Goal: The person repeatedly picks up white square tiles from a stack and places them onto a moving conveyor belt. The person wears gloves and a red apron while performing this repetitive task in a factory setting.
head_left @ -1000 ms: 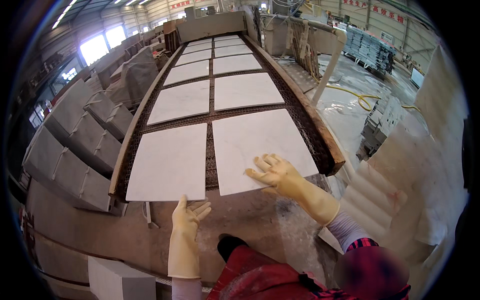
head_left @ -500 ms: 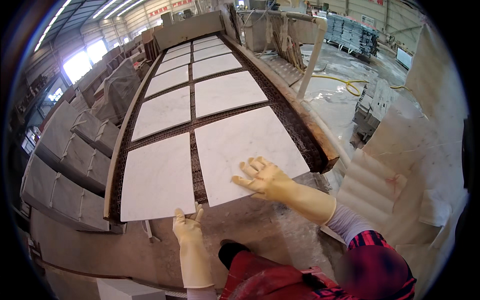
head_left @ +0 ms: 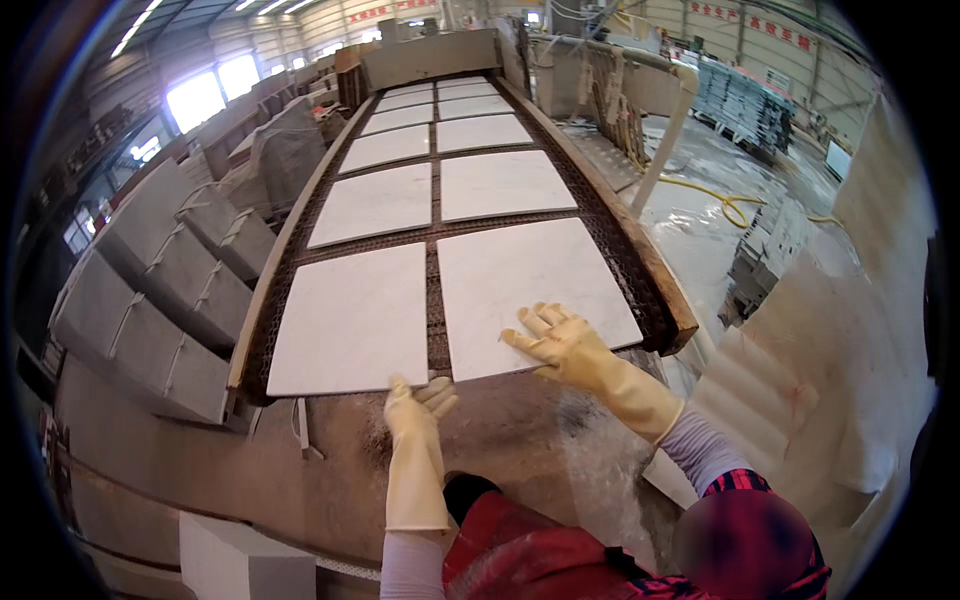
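Note:
Two columns of pale, square stone tiles lie flat on a dark, ridged conveyor (head_left: 436, 320). My right hand (head_left: 568, 348), in a cream rubber glove, rests with spread fingers on top of the nearest right tile (head_left: 535, 275), close to its front edge. At the front right corner of the nearest left tile (head_left: 350, 320) is my left hand (head_left: 413, 415), gloved alike. Its thumb is at the tile's edge and its fingers stretch toward the gap between the tiles. Whether those fingers touch the underside is hidden.
A wooden rail (head_left: 655, 270) borders the conveyor's right side. Strapped stacks of grey slabs (head_left: 165, 345) stand to the left. At lower left sits a pale block (head_left: 245, 560). Creased sheeting (head_left: 800, 370) hangs at right, and a yellow hose (head_left: 735, 210) lies on the wet floor.
The view has shifted, so the conveyor appears further right and its near end higher up. Both hands stay by the same two front tiles, the left one's fingers now stretched more sideways.

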`<state>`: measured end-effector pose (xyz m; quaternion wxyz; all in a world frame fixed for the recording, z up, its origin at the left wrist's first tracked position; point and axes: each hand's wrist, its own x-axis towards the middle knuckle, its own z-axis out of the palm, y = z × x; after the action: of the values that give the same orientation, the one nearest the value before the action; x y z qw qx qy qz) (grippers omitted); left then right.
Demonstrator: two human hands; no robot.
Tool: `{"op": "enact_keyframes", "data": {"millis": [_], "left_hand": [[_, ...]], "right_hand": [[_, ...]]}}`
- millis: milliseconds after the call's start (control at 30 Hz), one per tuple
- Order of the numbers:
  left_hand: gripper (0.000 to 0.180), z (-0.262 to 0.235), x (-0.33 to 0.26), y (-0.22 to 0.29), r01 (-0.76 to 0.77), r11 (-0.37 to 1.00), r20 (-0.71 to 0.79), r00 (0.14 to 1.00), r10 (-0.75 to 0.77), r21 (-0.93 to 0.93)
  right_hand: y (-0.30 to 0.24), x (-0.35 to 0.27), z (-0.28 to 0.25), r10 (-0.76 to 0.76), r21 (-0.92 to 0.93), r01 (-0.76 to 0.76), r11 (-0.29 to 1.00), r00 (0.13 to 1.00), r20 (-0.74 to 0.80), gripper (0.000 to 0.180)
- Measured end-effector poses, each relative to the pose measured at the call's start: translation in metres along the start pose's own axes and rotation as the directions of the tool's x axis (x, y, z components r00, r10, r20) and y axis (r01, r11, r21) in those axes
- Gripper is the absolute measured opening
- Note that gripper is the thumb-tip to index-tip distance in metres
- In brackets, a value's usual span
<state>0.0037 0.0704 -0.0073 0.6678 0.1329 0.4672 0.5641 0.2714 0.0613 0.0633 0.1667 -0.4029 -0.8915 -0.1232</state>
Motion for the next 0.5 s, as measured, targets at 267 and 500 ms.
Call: {"op": "enact_keyframes", "data": {"millis": [267,500], "left_hand": [[0.053,0.037,-0.04,-0.016,0.133,0.987,0.141,0.979,-0.145,0.088],[0.049,0.044,-0.046,-0.025,0.088,0.972,0.157,0.98,-0.124,0.218]], "right_hand": [[0.009,-0.028,-0.014,0.264,0.221,-0.273,0.936,0.962,0.069,0.054],[0.037,-0.075,0.014,0.679,0.132,-0.678,0.723,0.664,-0.314,0.048]]}}
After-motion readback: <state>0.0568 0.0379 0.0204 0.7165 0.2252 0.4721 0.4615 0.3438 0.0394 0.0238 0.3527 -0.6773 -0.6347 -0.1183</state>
